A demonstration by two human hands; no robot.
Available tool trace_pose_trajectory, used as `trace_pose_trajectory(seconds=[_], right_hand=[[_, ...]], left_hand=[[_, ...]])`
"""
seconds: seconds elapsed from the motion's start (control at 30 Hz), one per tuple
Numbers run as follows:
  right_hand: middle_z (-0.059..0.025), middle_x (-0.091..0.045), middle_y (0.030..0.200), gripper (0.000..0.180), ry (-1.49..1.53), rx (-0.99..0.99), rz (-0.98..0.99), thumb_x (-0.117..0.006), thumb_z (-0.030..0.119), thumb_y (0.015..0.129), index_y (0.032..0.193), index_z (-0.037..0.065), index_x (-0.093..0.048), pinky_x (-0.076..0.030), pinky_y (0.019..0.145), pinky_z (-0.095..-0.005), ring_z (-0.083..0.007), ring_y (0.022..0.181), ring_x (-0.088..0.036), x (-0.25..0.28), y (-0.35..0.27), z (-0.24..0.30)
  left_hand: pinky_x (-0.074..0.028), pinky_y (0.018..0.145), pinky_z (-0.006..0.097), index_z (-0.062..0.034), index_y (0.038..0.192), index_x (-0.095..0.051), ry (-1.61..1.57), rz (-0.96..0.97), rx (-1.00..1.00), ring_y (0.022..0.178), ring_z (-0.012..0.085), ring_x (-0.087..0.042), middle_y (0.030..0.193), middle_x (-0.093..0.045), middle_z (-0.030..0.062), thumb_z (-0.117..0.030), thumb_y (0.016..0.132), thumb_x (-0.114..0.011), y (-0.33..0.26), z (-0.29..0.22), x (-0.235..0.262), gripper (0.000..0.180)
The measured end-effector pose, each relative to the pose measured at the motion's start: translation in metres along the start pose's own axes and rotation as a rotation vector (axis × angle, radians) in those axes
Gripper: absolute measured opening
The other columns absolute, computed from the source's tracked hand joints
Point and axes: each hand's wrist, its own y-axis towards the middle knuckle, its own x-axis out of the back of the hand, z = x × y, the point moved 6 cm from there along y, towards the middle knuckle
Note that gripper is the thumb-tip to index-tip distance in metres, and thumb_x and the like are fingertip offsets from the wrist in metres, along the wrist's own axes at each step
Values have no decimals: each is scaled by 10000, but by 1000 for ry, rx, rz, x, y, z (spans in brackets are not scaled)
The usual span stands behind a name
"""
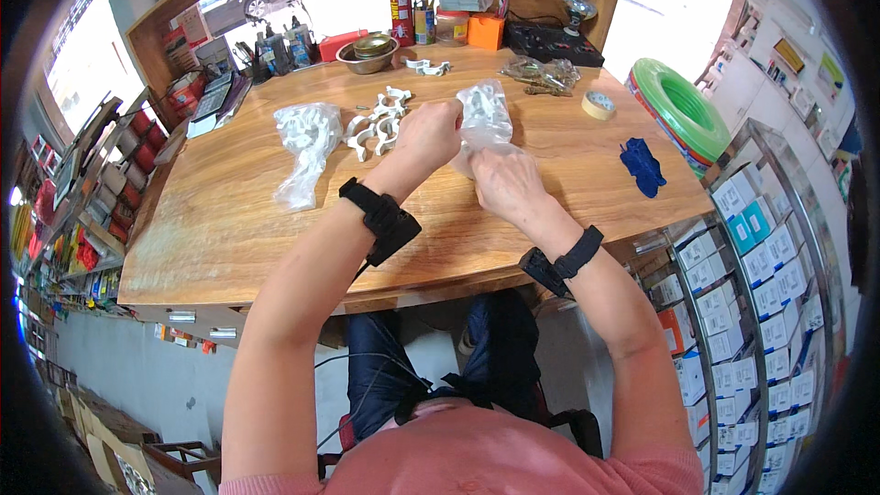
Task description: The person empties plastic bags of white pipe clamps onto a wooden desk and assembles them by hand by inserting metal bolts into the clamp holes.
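A clear plastic bag (486, 110) with whitish pieces inside lies at the middle of the wooden desk, between my two hands. My left hand (431, 133) is closed in a fist at the bag's left edge, its fingertips pinching the plastic. With bent fingers, my right hand (507, 179) grips the bag's near end. Left of my left hand is a loose group of white plastic clips (378, 124). Beside them rests a second clear bag (310, 147) with white pieces in it. More white clips (427, 67) lie farther back.
A metal bowl (367, 55), a red spray can (401, 5) and an orange box (485, 31) stand at the back. Toward the right are a bag of brass-coloured parts (543, 76), a tape roll (599, 105), a blue cloth-like item (643, 167) and green coiled hose (683, 110).
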Motion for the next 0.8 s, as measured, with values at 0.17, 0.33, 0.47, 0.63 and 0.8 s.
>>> trace_pose_trajectory(seconds=[0.17, 0.33, 0.47, 0.63, 0.8], right_hand=[[-113, -549, 817, 72, 41, 233, -246, -529, 68, 661, 672, 13, -575, -453, 645, -342, -249, 804, -546, 6, -25, 8], [-55, -480, 737, 91, -115, 347, -259, -511, 79, 661, 712, 41, -575, -380, 634, -282, -178, 780, -486, 6, -50, 26], [-59, -521, 819, 124, 17, 350, -233, -523, 119, 697, 779, 45, -579, -389, 696, -297, -185, 830, -492, 10, -53, 14], [-118, -589, 891, 235, 277, 172, -267, -521, 223, 783, 885, 23, -589, -428, 755, -364, -276, 837, -544, 39, -6, -34], [-183, -598, 883, 399, 347, -195, 43, -478, 344, 793, 902, -26, -584, -435, 748, -395, -334, 839, -560, -9, 78, -107]], left_hand=[[-439, 550, 425, -53, 699, -513, 195, -25, -179, 640, 337, -566, 649, -576, 156, -78, 694, -481, 1, 14, -16, 41], [-437, 551, 444, -64, 756, -504, 305, -75, -145, 641, 338, -573, 655, -579, 162, -95, 717, -463, 11, 30, 3, 65], [-433, 562, 449, -68, 806, -494, 299, -87, -140, 648, 354, -567, 663, -578, 172, -105, 727, -477, 4, 33, 16, 89], [-432, 605, 454, -49, 913, -477, 244, -52, 10, 707, 364, -565, 705, -582, 186, -82, 730, -494, -23, 54, 40, 187], [-444, 689, 451, -24, 1160, -350, -5, 142, 105, 773, 416, -546, 842, -554, 277, -101, 739, -493, -49, 65, 25, 452]])
